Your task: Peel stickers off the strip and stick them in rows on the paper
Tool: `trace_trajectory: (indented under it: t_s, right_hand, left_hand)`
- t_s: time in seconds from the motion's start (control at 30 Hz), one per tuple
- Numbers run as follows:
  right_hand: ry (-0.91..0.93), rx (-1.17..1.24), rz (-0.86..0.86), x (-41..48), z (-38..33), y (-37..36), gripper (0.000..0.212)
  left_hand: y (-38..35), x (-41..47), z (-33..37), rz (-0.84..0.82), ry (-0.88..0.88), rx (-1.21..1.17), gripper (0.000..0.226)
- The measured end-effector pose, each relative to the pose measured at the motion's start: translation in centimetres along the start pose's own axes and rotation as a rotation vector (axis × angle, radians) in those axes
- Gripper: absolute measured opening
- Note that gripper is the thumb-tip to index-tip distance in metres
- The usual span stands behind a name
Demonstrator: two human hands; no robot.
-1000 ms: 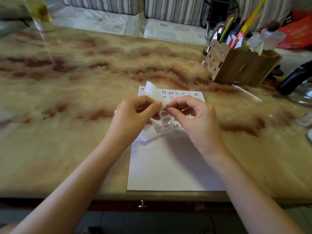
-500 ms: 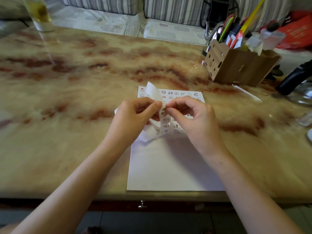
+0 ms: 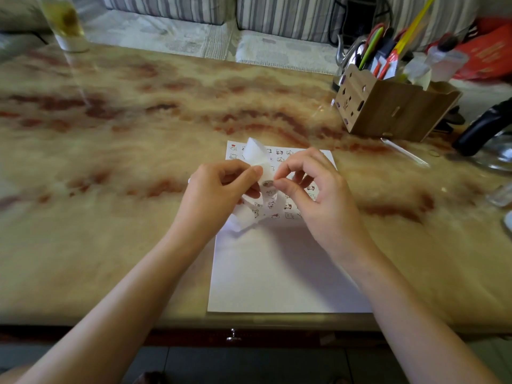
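A white sheet of paper (image 3: 279, 273) lies on the marble table near its front edge, with rows of small cartoon stickers across its far part. My left hand (image 3: 219, 192) holds a curling white sticker strip (image 3: 256, 156) above the paper, thumb pressed against it. My right hand (image 3: 313, 189) is beside it, its thumb and forefinger pinching at a small sticker (image 3: 268, 184) on the strip. Both hands hide part of the stuck-on rows.
A brown cardboard organiser (image 3: 388, 106) full of pens and tools stands at the back right, a thin white stick (image 3: 404, 151) in front of it. A black handle (image 3: 482, 128) and glassware sit at the right edge. A drinking glass (image 3: 65, 26) is far left.
My right hand's fingers have opened out slightly and shifted a little right while still pinching at the sticker. The left hand and strip have hardly moved.
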State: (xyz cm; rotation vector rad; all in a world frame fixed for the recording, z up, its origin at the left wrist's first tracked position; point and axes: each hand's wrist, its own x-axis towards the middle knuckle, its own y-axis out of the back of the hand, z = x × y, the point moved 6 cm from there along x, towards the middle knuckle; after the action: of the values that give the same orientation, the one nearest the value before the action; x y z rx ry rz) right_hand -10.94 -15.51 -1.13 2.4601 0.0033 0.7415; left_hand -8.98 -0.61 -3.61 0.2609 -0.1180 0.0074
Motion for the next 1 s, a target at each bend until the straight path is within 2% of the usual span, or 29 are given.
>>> trace_trajectory:
  t_s: [0.07, 0.2, 0.37, 0.43, 0.67, 1.0]
  right_hand:
    - [-0.056, 0.095, -0.007, 0.0, 0.0, 0.5, 0.011]
    - [-0.28, 0.263, -0.01, 0.6, 2.2, 2.7, 0.018]
    - [-0.646, 0.165, -0.15, -0.3, 6.5, 5.3, 0.009]
    - [-0.732, 0.101, -0.165, -0.8, 7.7, 5.8, 0.005]
    - [-0.814, 0.017, -0.208, -1.8, 9.1, 5.9, 0.007]
    - [-0.818, -0.007, -0.245, -1.9, 9.4, 5.6, 0.006]
  left_hand:
    - [0.2, 0.0, -0.1, 0.016, 0.005, 0.01, 0.02]
    - [0.6, 0.1, -0.1, 0.037, 0.001, 0.037, 0.02]
    - [0.6, 0.1, -0.2, 0.034, 0.011, 0.048, 0.02]
    - [0.6, 0.2, -0.2, 0.033, 0.011, 0.049, 0.02]
    - [0.8, 0.1, -0.1, 0.043, 0.018, 0.058, 0.02]
    - [0.8, 0.1, -0.1, 0.043, 0.014, 0.062, 0.02]
